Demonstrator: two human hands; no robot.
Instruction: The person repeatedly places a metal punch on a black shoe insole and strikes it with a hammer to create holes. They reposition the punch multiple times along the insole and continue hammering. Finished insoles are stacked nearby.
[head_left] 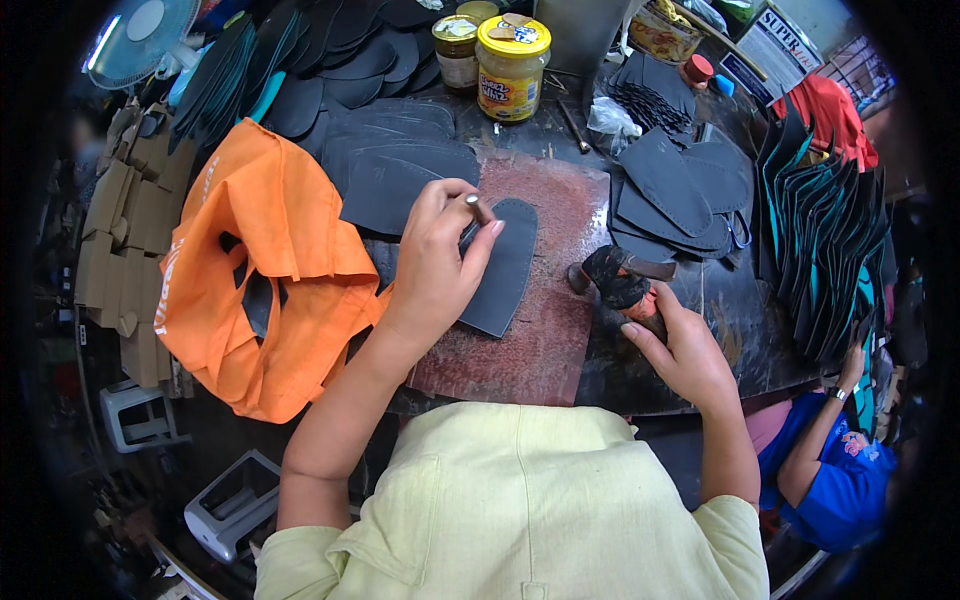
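My left hand (440,262) pinches a short metal punch (481,208) over the left edge of a black shoe-upper piece (507,268). Small holes run along the rounded border of that piece, which lies on a worn reddish mat (558,320). The punch's lower tip is hidden by my fingers. Right of the mat, my right hand (690,347) is closed round the handle of a hammer (618,280) with black wrapping near its head. The hammer is apart from the punch, held low above the dark table.
Orange cloth (330,290) spreads over the table's left side. Black cut pieces (400,165) lie behind the mat, others (665,190) to its right. Lidded jars (513,75) stand at the back. Stacked black-and-teal pieces (820,240) line the right; a co-worker's arm (815,440) shows below them.
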